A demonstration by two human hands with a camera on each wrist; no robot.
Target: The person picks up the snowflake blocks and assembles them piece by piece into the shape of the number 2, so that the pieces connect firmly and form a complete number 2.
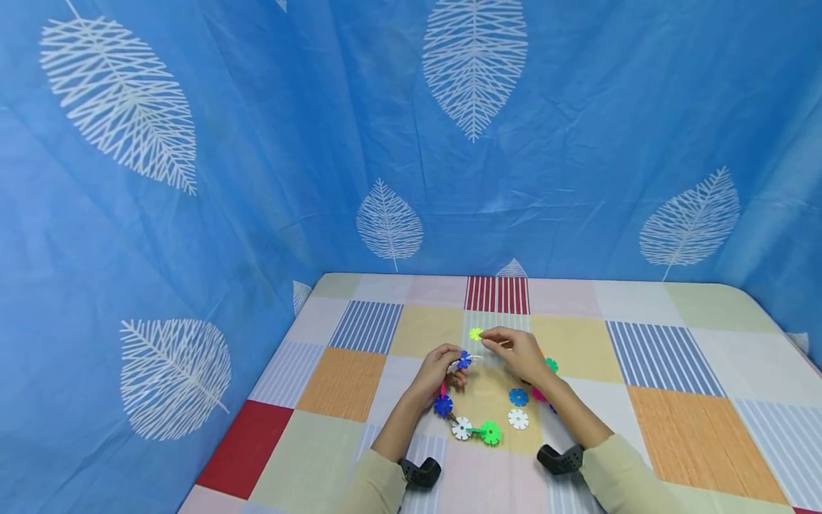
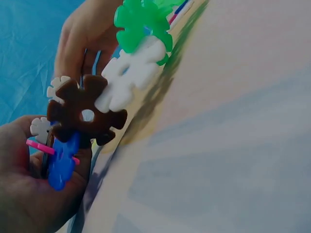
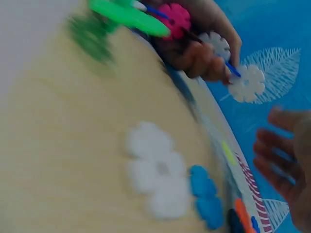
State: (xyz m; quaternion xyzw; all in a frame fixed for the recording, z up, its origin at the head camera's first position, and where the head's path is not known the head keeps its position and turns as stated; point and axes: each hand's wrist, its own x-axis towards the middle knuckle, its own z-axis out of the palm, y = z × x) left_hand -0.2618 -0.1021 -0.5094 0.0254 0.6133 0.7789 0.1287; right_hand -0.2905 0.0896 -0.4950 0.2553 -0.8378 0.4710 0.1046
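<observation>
My left hand pinches a chain of interlocked plastic flower-shaped discs near its far end. At that end, a blue disc shows by the fingertips with a white disc fixed to it. The chain hangs toward me through pink, blue, brown and white discs to a bright green disc. Beyond the chain's end, my right hand hovers with loosely bent fingers apart and nothing between them, as the right wrist view shows. Close to its fingertips in the head view is a yellow disc.
A loose blue disc and a loose white disc lie inside the chain's curve. Further discs, among them a green one and a pink one, are partly hidden by my right forearm. A blue leaf-patterned curtain borders the patchwork-covered table.
</observation>
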